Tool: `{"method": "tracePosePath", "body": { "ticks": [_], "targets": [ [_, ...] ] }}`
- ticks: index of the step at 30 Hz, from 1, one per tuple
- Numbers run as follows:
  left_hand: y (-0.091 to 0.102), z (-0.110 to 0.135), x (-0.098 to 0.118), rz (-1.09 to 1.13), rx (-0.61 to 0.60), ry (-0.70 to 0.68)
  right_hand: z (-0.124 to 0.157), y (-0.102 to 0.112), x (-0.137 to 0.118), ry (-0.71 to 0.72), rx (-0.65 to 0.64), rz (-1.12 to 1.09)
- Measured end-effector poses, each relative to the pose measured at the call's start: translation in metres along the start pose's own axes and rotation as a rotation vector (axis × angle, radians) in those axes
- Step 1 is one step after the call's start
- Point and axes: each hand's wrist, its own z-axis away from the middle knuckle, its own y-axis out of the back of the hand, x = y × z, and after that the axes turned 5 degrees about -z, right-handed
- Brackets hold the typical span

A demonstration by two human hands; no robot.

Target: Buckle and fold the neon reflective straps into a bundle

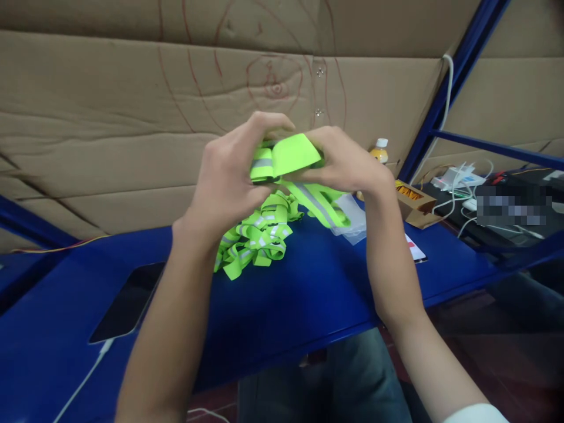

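Observation:
Raised above the blue table, a neon-yellow reflective strap with a grey stripe is held between both hands. My left hand is closed around its folded left part, thumb below and fingers above. My right hand pinches the broad flat end from the right, its fingertips partly hidden by the strap. A loose length of the strap hangs beneath the right hand. Under the hands, a tangled pile of similar reflective straps lies on the table.
The blue table meets a cardboard wall. A phone with a white cable lies at left. To the right are clear plastic bags, a small cardboard box, a yellow bottle and tangled cables.

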Motion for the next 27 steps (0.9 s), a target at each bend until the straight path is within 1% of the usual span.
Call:
{"method": "tracePosePath", "body": {
  "ticks": [2,3,4,6,7,9,10,12,14,15,17,18,21,23,25,27],
  "targets": [
    [0.004,-0.001,-0.003,-0.028,-0.015,-0.043,0.001,0.002,-0.002,0.018,-0.016,-0.001],
    [0.006,-0.001,-0.005,-0.031,-0.034,-0.07,0.001,0.003,-0.003,0.028,-0.003,0.007],
    [0.008,-0.001,-0.009,-0.023,-0.066,-0.093,0.002,0.004,-0.005,0.042,0.023,0.019],
    [0.01,0.0,-0.017,0.043,-0.131,-0.103,0.002,0.004,-0.008,0.079,0.118,0.055],
    [0.011,0.001,-0.02,0.099,-0.13,-0.085,0.002,0.004,-0.009,0.098,0.17,0.075],
    [0.01,0.001,-0.025,0.193,-0.049,-0.026,0.002,0.002,-0.009,0.135,0.257,0.104],
    [0.009,0.001,-0.027,0.198,0.001,-0.005,0.002,0.001,-0.008,0.154,0.293,0.105],
    [0.007,0.0,-0.027,0.114,0.059,-0.006,0.001,-0.003,-0.006,0.189,0.341,0.077],
    [0.007,-0.002,-0.026,-0.006,0.067,-0.046,0.001,-0.006,-0.005,0.21,0.373,0.04],
    [0.008,-0.002,-0.026,-0.031,0.071,-0.064,0.001,-0.007,-0.005,0.204,0.378,0.029],
    [0.012,-0.002,-0.025,0.001,0.06,-0.069,0.002,-0.009,-0.007,0.175,0.372,0.022],
    [0.013,-0.002,-0.025,0.035,0.036,-0.057,0.002,-0.009,-0.009,0.163,0.37,0.021],
    [0.016,0.001,-0.029,0.122,-0.046,0.02,0.0,-0.009,-0.012,0.173,0.359,-0.003],
    [0.015,0.002,-0.033,0.146,-0.052,0.065,0.0,-0.006,-0.011,0.191,0.325,-0.023],
    [0.013,0.002,-0.039,0.119,0.018,0.097,0.003,0.002,-0.008,0.172,0.233,-0.015],
    [0.012,0.002,-0.045,0.036,0.129,0.101,0.012,0.014,-0.003,0.1,0.066,0.021]
  ]
}}
